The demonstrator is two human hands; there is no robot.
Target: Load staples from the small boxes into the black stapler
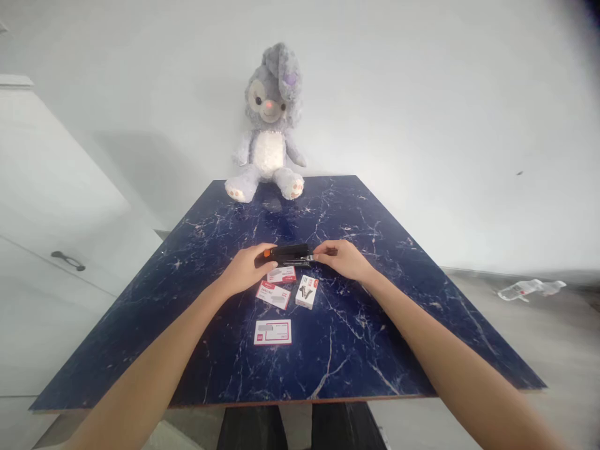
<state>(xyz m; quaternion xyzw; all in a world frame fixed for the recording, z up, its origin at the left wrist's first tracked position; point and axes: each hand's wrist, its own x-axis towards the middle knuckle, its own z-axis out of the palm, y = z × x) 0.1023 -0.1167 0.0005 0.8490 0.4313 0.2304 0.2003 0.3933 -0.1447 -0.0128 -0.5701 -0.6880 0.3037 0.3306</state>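
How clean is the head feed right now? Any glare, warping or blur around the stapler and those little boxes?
Head view: soft, even light with no hard glare on the dark marble table; wide-angle warp bows the edges and stretches the forearms; top right corner is vignetted. The black stapler, between left hand and right hand, is sharp enough, but print on the small boxes is too small to read.

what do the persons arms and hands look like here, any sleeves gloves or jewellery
Both forearms are bare as far as the picture shows, with no sleeve edge in view. The left hand and the right hand wear no gloves. No watch, bracelet or ring shows on either wrist or on the fingers, though the fingers are too small to rule out a thin ring.
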